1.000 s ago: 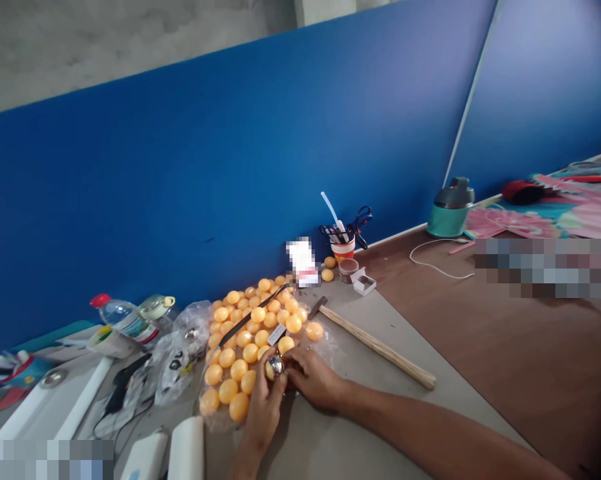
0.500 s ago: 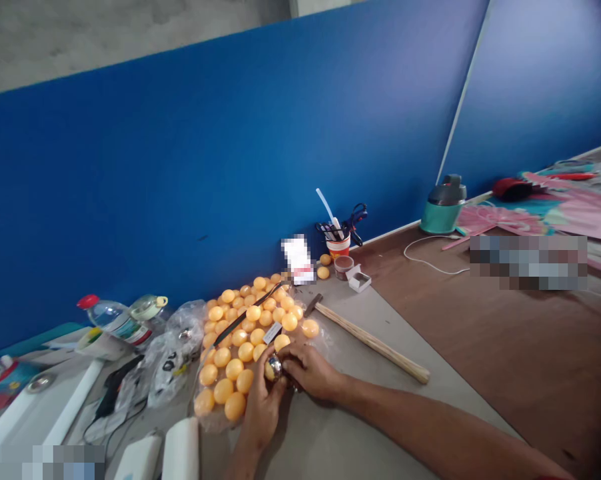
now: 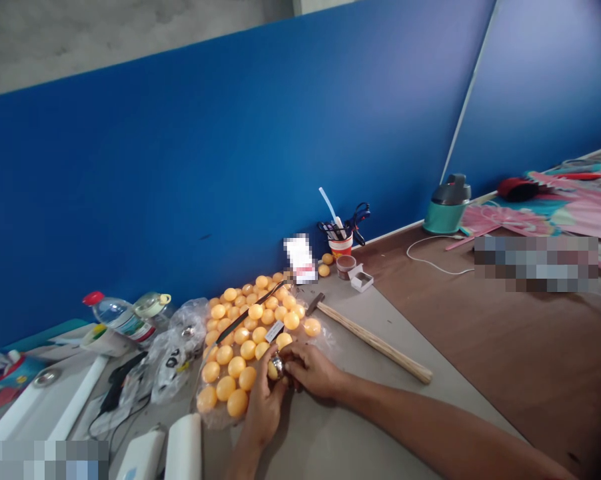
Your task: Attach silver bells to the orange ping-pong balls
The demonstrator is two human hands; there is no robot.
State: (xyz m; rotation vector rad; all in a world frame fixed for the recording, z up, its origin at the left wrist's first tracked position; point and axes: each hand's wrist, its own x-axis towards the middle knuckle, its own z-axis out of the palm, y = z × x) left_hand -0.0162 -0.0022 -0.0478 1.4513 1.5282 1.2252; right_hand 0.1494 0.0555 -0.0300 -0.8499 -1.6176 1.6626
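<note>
Silver ball (image 3: 279,365) in hand, looks mid-handling, not set down.
Left hand (image 3: 264,400) narrow, holding ball between thumb and fingers; right hand (image 3: 314,368) has fingers bent in at ball's right side, can't tell if they grip it or something under it. Ball sits between both hands, just beside bag (image 3: 219,421) of orange balls (image 3: 237,403), in front of its near right part. Done, as far as shows: ball taken up. Left: letting go of it; any finished change to ball can't be seen, too small. Hammer (image 3: 375,341) lies right of bag, neither hand on it. Box (image 3: 362,280) stands open farther back, beside tub (image 3: 346,268).
</note>
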